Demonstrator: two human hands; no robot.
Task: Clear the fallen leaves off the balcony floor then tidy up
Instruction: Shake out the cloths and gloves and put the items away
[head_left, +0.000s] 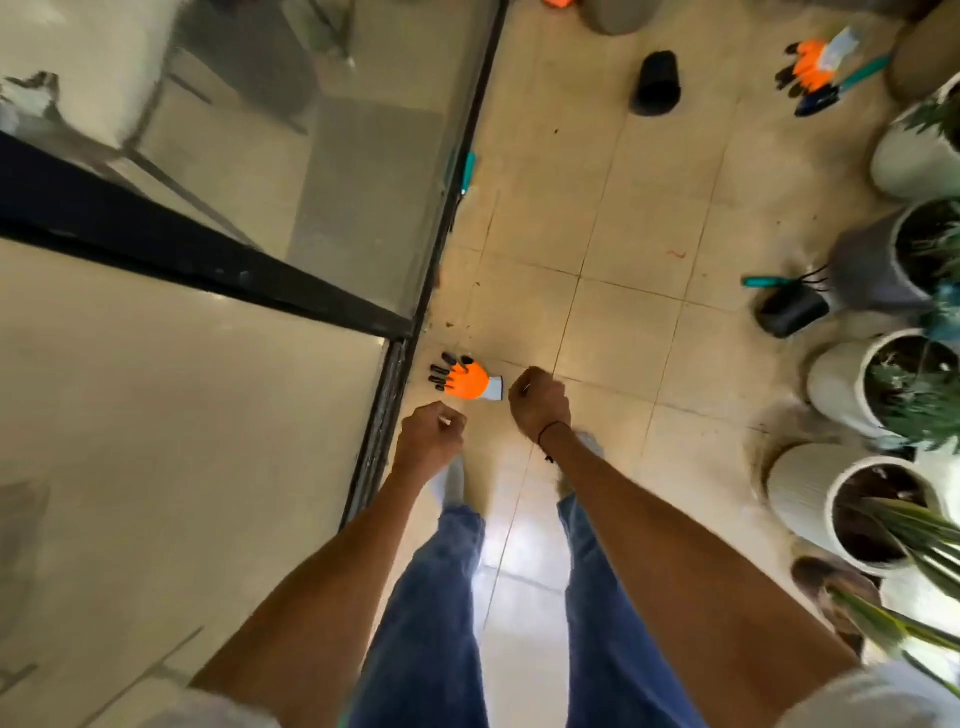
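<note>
Orange glove (469, 381) on tiles — both hands (429, 439) hang above, fingers curled.

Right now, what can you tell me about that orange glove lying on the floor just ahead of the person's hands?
The orange glove lies flat on the beige tiled floor, close to the dark frame of the glass railing. Its body is bright orange with black claw-like fingertips pointing toward the railing, and a pale grey cuff faces the other way. It looks like coated fabric. Nothing touches it; both hands hover short of it.
</note>
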